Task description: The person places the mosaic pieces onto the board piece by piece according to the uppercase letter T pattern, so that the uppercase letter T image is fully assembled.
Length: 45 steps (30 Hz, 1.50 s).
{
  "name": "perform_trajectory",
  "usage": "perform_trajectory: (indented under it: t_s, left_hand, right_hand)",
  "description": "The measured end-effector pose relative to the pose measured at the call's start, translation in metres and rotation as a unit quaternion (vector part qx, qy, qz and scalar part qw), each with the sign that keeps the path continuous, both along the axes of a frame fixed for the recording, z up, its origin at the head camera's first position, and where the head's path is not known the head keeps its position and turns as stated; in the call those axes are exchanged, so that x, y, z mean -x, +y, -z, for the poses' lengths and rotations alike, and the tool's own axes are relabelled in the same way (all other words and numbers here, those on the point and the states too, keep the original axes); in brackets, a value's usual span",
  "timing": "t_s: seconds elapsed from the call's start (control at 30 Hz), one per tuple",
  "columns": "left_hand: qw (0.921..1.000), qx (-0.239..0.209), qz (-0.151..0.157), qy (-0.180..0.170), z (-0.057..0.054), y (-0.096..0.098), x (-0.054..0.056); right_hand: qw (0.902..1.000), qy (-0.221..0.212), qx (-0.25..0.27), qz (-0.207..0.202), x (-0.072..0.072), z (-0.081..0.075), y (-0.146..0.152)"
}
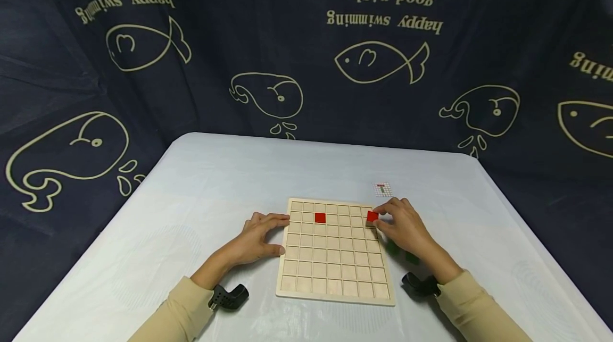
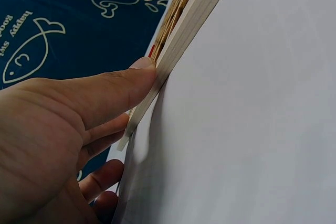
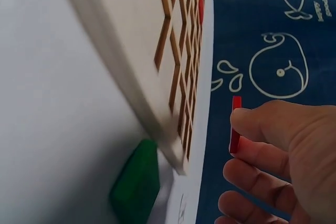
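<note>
Pinching a red square tile (image 1: 372, 216) between thumb and fingertips, the right hand (image 1: 404, 227) holds it over the far right corner of the wooden grid board (image 1: 335, 278), which lies on the white table (image 1: 201, 193). The left hand (image 1: 256, 238) rests spread against the board's left edge, its thumb pressed to the rim. Only the right wrist view shows the held tile edge-on and clear of the board, with one green tile (image 3: 137, 182) lying just beside the board's edge; from the head view those green pieces are mostly hidden behind the hand. Counted from above: two red tiles, one already seated in the second row (image 1: 320, 218), one board, one small printed card (image 1: 382, 189) beyond it.
</note>
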State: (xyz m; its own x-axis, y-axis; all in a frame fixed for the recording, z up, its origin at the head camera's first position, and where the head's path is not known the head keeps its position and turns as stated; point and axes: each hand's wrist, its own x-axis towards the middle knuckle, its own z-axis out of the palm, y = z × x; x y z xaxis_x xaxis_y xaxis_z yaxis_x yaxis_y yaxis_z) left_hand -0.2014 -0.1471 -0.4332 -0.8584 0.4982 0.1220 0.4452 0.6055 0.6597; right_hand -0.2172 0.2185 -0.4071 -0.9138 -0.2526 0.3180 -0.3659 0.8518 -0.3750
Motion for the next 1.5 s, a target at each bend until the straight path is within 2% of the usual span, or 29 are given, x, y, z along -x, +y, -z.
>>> perform_trajectory:
  t_s: [0.5,0.77,1.5]
  left_hand:
    - [1.0,0.0,0.001,0.003,0.0,0.0,0.0]
    - [1.0,-0.001,0.0,0.005,0.0,0.0,-0.001]
    - [1.0,-0.004,-0.001,0.004,0.002,0.0,0.0]
  right_hand:
    - [0.9981,-0.023,0.012,-0.056,0.004,-0.003,-0.023]
    - [0.9962,-0.025,0.001,-0.083,0.008,-0.003,-0.036]
    - [0.9933,-0.051,-0.023,-0.102,0.015,0.0,-0.06]
